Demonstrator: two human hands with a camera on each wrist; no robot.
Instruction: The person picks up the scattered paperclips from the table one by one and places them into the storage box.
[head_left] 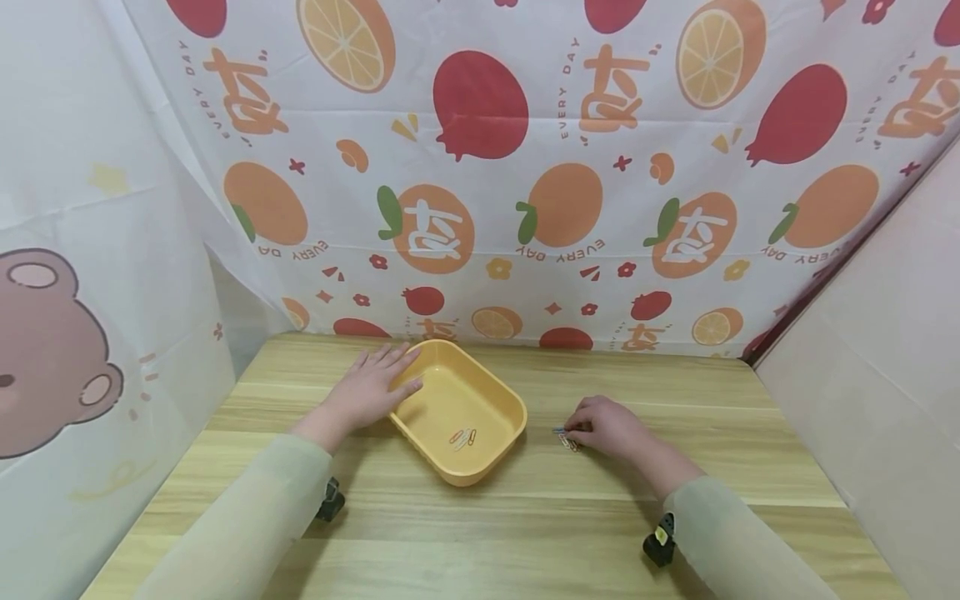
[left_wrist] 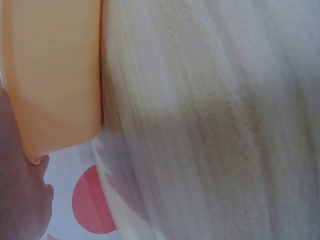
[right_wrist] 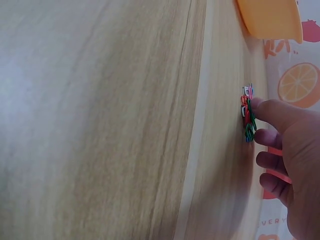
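A yellow plastic tray [head_left: 492, 385] sits on the wooden table, with several paper clips [head_left: 462, 437] lying on its floor. My left hand [head_left: 372, 390] rests on the tray's left rim, its fingers spread and straight and the thumb reaching over the inside. To the right of the tray is a small pile of colourful paper clips [right_wrist: 245, 112]. Over that pile my right hand [head_left: 609, 429] bends its fingers, and thumb and forefinger pinch at a green paper clip [right_wrist: 252, 119]. The forefinger is mostly hidden in the right wrist view.
A fruit-print cloth [head_left: 480, 208] hangs behind the table's [head_left: 450, 542] far edge. White cloth walls close in the left side [head_left: 75, 200] and the right side [head_left: 885, 333]. Black wrist cameras sit at both sleeves.
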